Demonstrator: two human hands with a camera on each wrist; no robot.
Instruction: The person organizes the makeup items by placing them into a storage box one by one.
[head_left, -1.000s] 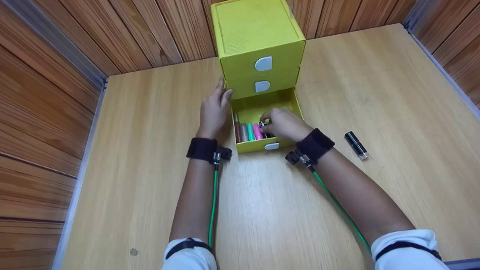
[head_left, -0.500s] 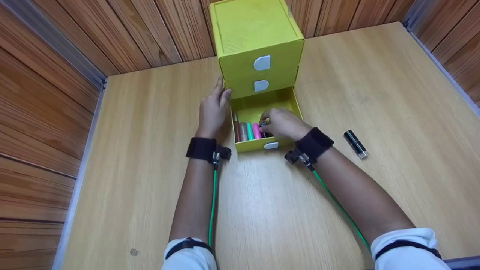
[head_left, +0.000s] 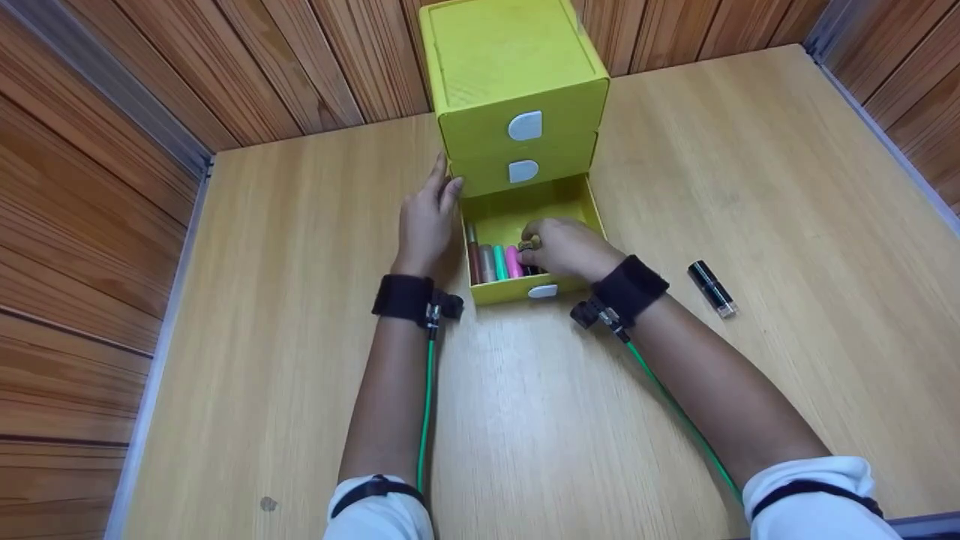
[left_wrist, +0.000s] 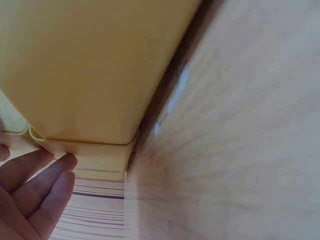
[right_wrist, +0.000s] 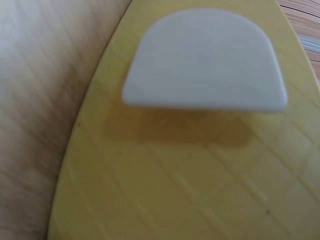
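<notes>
In the head view, a yellow drawer unit (head_left: 517, 60) stands against the back wall. Its bottom drawer (head_left: 501, 295) is pulled out. My left hand (head_left: 427, 225) rests against the unit's left side, fingers extended; the left wrist view shows its fingertips (left_wrist: 64, 162) touching the yellow edge. Inside the drawer, my right hand (head_left: 571, 246) pinches a small black tube (head_left: 529, 268) with a gold-coloured end, mostly hidden by the fingers. Left of it stand a pink tube (head_left: 514, 262), a green one (head_left: 500, 262), a grey one (head_left: 487, 264) and a brown one (head_left: 474, 259).
A black lipstick-like tube (head_left: 712, 289) with a clear end lies on the wooden table (head_left: 315, 360), right of the drawer. White pull tabs mark the drawer fronts; the bottom tab (right_wrist: 205, 62) fills much of the right wrist view. Wood-panelled walls (head_left: 90, 195) border the table.
Both hands keep their places. The end of the small black tube in my right fingers looks gold now, where it looked silvery a second ago.
</notes>
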